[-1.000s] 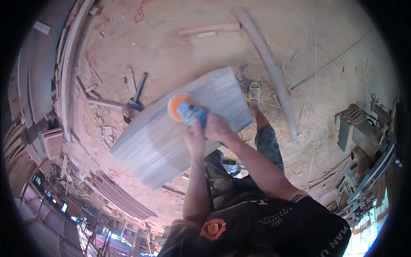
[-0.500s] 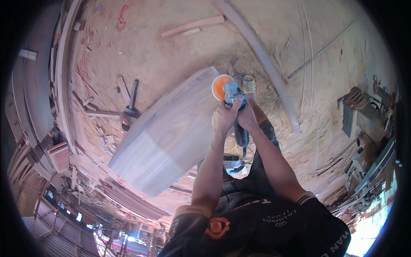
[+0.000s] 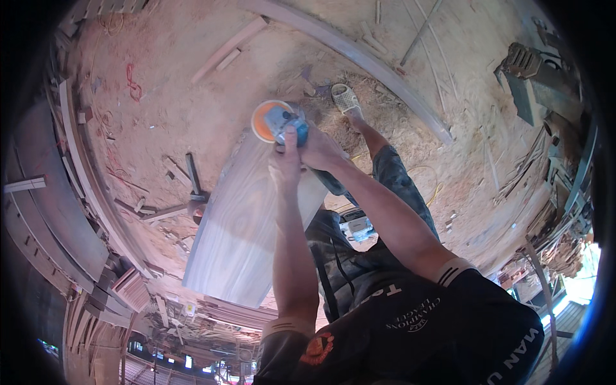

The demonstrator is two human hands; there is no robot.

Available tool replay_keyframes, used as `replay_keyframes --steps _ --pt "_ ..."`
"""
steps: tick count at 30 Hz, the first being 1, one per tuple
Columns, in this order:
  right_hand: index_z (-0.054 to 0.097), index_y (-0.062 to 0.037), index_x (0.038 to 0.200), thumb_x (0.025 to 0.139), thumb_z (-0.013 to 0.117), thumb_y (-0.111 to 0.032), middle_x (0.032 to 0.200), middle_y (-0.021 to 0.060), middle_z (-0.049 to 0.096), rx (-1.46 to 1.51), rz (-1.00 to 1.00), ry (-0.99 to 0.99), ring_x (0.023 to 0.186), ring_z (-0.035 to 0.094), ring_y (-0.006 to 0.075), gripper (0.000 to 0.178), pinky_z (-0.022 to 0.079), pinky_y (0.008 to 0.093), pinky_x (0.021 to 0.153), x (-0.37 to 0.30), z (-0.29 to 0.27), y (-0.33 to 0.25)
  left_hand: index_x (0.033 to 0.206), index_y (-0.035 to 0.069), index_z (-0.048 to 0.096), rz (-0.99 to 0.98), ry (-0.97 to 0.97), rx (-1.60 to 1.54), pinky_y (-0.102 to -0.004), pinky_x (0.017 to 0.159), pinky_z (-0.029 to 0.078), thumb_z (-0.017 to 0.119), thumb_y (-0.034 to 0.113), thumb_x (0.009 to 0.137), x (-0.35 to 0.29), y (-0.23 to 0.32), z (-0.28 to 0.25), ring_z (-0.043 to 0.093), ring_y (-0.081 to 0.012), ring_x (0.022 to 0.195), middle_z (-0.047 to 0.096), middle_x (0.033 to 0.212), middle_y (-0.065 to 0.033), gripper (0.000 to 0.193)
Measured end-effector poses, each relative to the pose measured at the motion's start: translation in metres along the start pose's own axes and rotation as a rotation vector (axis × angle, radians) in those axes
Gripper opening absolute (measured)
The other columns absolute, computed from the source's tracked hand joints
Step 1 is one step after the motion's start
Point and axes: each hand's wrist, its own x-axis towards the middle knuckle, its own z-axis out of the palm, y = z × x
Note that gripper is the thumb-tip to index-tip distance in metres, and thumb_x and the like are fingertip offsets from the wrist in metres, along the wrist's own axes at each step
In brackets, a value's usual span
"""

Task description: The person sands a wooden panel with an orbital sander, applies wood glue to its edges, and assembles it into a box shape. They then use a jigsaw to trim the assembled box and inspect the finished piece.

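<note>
Both hands are wrapped round a blue angle grinder [image 3: 280, 120] fitted with a round orange and white sanding disc [image 3: 262, 122]. My left hand [image 3: 286, 158] grips its body from the left, thumb laid along the top. At the right side, my right hand [image 3: 323, 151] closes round the body and handle, most of which it hides. Beneath lies a long, broad wooden board [image 3: 240, 192] with wavy grain, partly in my shadow. The disc is at the board's far end; whether it touches the wood I cannot tell.
My sandalled foot [image 3: 346, 97] stands right of the grinder. A long curved beam [image 3: 359, 54] lies beyond. Left of the board is a dark hammer-like tool [image 3: 194, 179]. Stacked planks [image 3: 38, 186] line the left; a metal machine [image 3: 529, 83] stands at right.
The view has swung, so the board and floor appear turned. Both hands and the grinder now sit further left in the picture, still gripped. My right leg shows more fully.
</note>
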Motion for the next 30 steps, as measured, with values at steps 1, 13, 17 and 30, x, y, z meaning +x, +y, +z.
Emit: replay_keyframes --steps 1,13,17,30 --pt "0.053 -0.0082 0.148 0.079 0.085 -0.056 0.121 0.0274 0.077 0.009 0.027 0.007 0.119 0.073 0.0469 0.089 0.057 0.0548 0.101 -0.005 -0.003 0.008 0.121 -0.004 0.075 0.010 -0.021 0.039 -0.0380 0.057 0.063 0.064 0.082 0.094 -0.006 0.000 0.007 0.079 -0.0251 0.071 0.076 0.083 -0.0165 0.090" --pt "0.054 -0.0119 0.152 0.078 0.086 -0.061 0.124 0.0266 0.076 0.115 0.198 0.114 0.119 0.072 0.0462 0.094 0.056 0.0540 0.099 -0.085 -0.011 0.071 0.110 -0.003 0.078 -0.058 -0.106 0.181 -0.0407 0.061 0.060 0.068 0.078 0.095 -0.073 -0.042 0.047 0.077 -0.0274 0.069 0.075 0.079 -0.0159 0.083" --pt "0.048 -0.0106 0.158 0.079 0.084 -0.064 0.128 0.0295 0.074 0.098 0.346 0.070 0.123 0.071 0.0466 0.102 0.055 0.0555 0.101 -0.114 -0.011 0.106 0.103 0.000 0.079 -0.058 -0.197 0.306 -0.0470 0.073 0.060 0.067 0.078 0.095 -0.097 -0.054 0.063 0.078 -0.0308 0.076 0.076 0.080 -0.0171 0.079" --pt "0.068 0.0027 0.128 0.091 0.089 -0.035 0.108 0.0125 0.079 0.493 0.080 0.446 0.097 0.076 0.0195 0.057 0.058 0.0356 0.089 -0.127 -0.055 0.164 0.162 -0.007 0.040 0.938 0.514 1.202 -0.0705 0.128 0.023 0.063 0.055 0.105 0.020 -0.090 -0.036 0.029 -0.0522 0.161 0.035 0.172 -0.0317 0.087"
